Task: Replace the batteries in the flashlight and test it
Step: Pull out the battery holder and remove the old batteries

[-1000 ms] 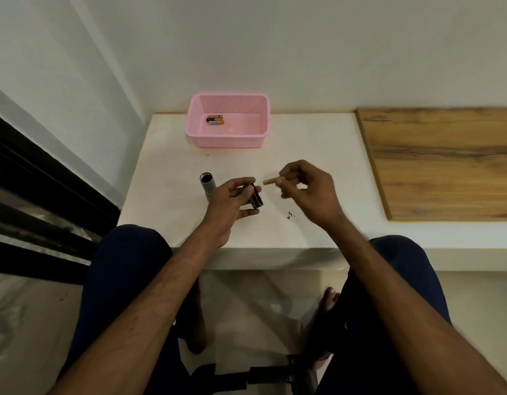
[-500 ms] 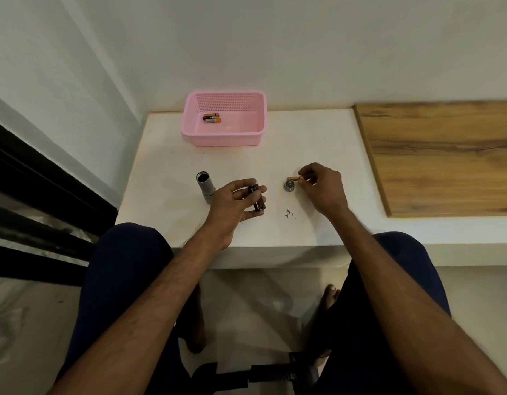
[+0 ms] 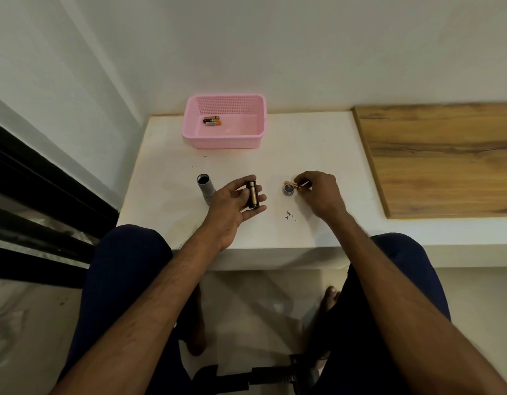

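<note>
1. Flashlight [image 3: 204,188] body, grey, lies on the white table [image 3: 167,178] with its open end toward the wall, just left of the left hand [image 3: 234,203] and partly hidden by it.
2. Left hand is palm up above the table, fingers half curled; a dark holder [image 3: 252,193] with a battery showing in it rests across the fingers, steadied by the thumb at its far end.
3. Right hand [image 3: 320,192] is palm down on the table, fingers pinched round a small orange battery [image 3: 292,184] that points left.
4. Cap [image 3: 288,189], a small round grey piece, sits on the table just below the battery's free tip; whether they touch cannot be told.
5. Pink basket [image 3: 261,121] stands at the back of the table by the wall, with two batteries [image 3: 212,121] lying side by side in its left part.
6. Dark specks [image 3: 289,215] lie on the table between the hands, nearer the front edge.
7. Wooden board [image 3: 446,155] covers the surface to the right, well apart from the hands.
</note>
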